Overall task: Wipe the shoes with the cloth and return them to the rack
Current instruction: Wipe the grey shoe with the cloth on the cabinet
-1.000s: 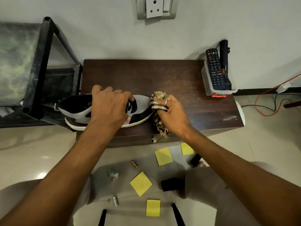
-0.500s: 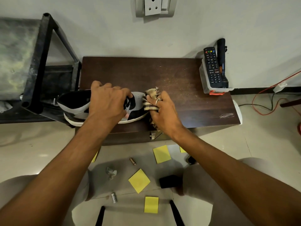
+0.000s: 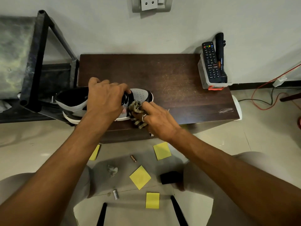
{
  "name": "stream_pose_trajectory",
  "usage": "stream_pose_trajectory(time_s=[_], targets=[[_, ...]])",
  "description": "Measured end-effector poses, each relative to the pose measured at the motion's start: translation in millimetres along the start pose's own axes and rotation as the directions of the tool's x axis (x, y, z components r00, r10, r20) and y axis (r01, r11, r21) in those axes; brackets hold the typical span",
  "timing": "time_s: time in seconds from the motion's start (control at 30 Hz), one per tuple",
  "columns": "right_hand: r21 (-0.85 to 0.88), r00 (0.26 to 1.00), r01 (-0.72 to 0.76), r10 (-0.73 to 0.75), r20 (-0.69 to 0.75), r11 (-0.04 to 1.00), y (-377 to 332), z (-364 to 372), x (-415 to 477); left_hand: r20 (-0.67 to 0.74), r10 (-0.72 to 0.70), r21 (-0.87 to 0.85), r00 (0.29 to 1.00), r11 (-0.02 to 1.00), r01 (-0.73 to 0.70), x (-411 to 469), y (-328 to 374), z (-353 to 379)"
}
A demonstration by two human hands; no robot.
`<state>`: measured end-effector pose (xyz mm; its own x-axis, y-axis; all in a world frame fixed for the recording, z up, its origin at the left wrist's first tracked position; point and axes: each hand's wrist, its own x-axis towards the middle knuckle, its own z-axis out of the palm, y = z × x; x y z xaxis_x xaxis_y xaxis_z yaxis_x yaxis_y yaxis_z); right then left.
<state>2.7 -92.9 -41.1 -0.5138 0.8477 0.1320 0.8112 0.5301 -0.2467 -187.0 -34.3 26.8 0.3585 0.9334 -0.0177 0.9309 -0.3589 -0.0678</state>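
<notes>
Pale floor tiles and a grey wall frame a dark brown wooden low table (image 3: pixel 179 79) in the head view, with a black metal rack (image 3: pixel 32 62) at nine o'clock. A grey, black and white sneaker (image 3: pixel 141 95) lies on the table's left end, toe toward three o'clock, and its heel seems to overhang the edge next to the rack.

That overhang looks like the main hazard. A hard wiping stroke toward nine o'clock could slide the sneaker off the table if the hold slackens. The cloth's loose threads might also catch in the laces.

The left hand (image 3: pixel 105 100) is curled over the laced middle of the sneaker and clamps it down. The right hand (image 3: pixel 154 118), at the sneaker's five o'clock, bunches a striped, frayed cloth (image 3: pixel 136 106) in bent fingers and presses it against the near side by the toe. A black remote control (image 3: pixel 210 61) stands in a clear box at two o'clock, and yellow sticky notes (image 3: pixel 140 176) lie scattered on the floor at six.
</notes>
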Motion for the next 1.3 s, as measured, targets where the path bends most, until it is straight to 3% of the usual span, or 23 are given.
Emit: stream_pose_trajectory(time_s=[0.23, 0.4, 0.5, 0.67, 0.83, 0.9, 0.97, 1.03, 1.13, 1.3], targets=[[-0.03, 0.984, -0.129, 0.124, -0.129, 0.991, 38.6, -13.2, -3.5, 0.016, 0.011, 0.001, 1.0, 1.0, -0.011, -0.1, -1.2, 1.2], [0.064, 0.961, -0.216, 0.223, -0.165, 0.974, 43.5, -19.9, 2.5, 0.006, 0.011, 0.02, 1.0, 1.0, -0.011, -0.3, -1.0, 2.1], [0.18, 0.911, -0.315, 0.35, -0.217, 0.932, 49.1, -29.3, 9.3, -0.013, 0.023, 0.012, 1.0, 1.0, -0.023, -0.4, -1.7, 3.4], [0.312, 0.926, -0.272, 0.335, -0.173, 0.911, 26.0, -16.9, 7.8, 0.003, 0.025, 0.028, 1.0, 0.999, -0.025, 3.0, -0.7, 3.2], [0.271, 0.989, -0.131, 0.144, -0.026, 0.954, -2.7, -13.3, -18.3, -0.077, -0.034, 0.062, 0.996, 0.997, 0.039, -2.0, 10.7, 3.9], [0.393, 0.955, -0.189, 0.261, -0.139, 0.9, 4.8, -23.9, -9.3, -0.089, -0.027, 0.023, 0.996, 0.999, 0.029, -3.7, 15.7, 4.7], [0.489, 0.871, -0.272, 0.428, -0.241, 0.829, 19.3, -38.1, 2.8, -0.089, 0.002, -0.02, 0.996, 1.0, -0.004, -4.2, 18.8, 7.2], [0.569, 0.827, -0.37, 0.539, -0.158, 0.735, 32.6, -47.7, 7.3, -0.099, 0.074, -0.063, 0.992, 0.995, -0.08, -4.4, 21.0, 8.9], [0.585, 0.84, -0.461, 0.54, 0.046, 0.668, 44.9, -47.5, 2.3, -0.072, 0.167, -0.077, 0.983, 0.982, -0.173, -1.4, 21.6, 9.4], [0.68, 0.823, -0.484, 0.551, 0.139, 0.551, 59.7, -55.9, 6.5, -0.051, 0.178, 0.018, 0.983, 0.984, -0.178, 1.1, 15.0, 13.7]])
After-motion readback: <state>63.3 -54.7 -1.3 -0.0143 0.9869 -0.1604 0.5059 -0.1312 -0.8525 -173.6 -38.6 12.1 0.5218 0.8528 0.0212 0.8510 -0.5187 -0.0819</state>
